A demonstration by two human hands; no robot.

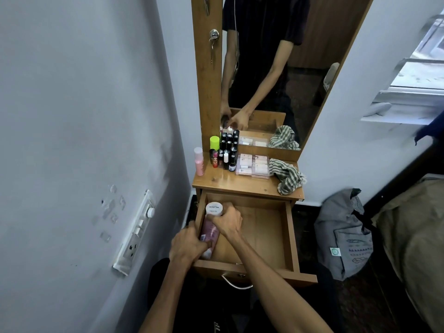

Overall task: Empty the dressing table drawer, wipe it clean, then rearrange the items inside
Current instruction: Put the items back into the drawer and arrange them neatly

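Drawer [264, 236] pulled fully out, mostly bare wood inside, so emptying and wiping look done and rearranging just begun. Only two things placed so far, both along the left wall: a white-lidded jar [213, 208] at the back corner, a pink bottle [209, 236] lying just in front of it. Right hand [228, 223] over the jar and the bottle's upper end, fingers curled together against them. Left hand [186, 248] at the bottle's near end, fingers wrapped on it. Still waiting on the bench [240, 182]: dark small bottles [227, 150], a pink spray bottle [199, 162], a clear box [252, 164], plus the striped cloth [287, 176].
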